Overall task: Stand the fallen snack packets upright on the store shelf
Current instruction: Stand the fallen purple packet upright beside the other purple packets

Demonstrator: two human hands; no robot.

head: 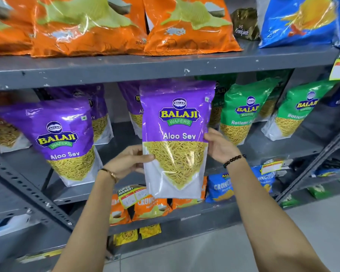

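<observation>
Illumination is bright, even and white, arriving from above and in front of the shelving. Glare appears as white streaks on the glossy orange packets [86,26] along the top of the frame and on the blue packet [298,20] at upper right. Softer sheen crosses the purple packet [175,134] at centre, whose print remains sharp and legible. Shadow collects under the grey shelf edge [165,69], darkening the packet tops behind it, and deepens in the lower tiers at lower left. Wide-angle distortion bows the shelf lines and tilts the uprights toward the frame edges. Detail softens at the far left, far right and lower corners.
</observation>
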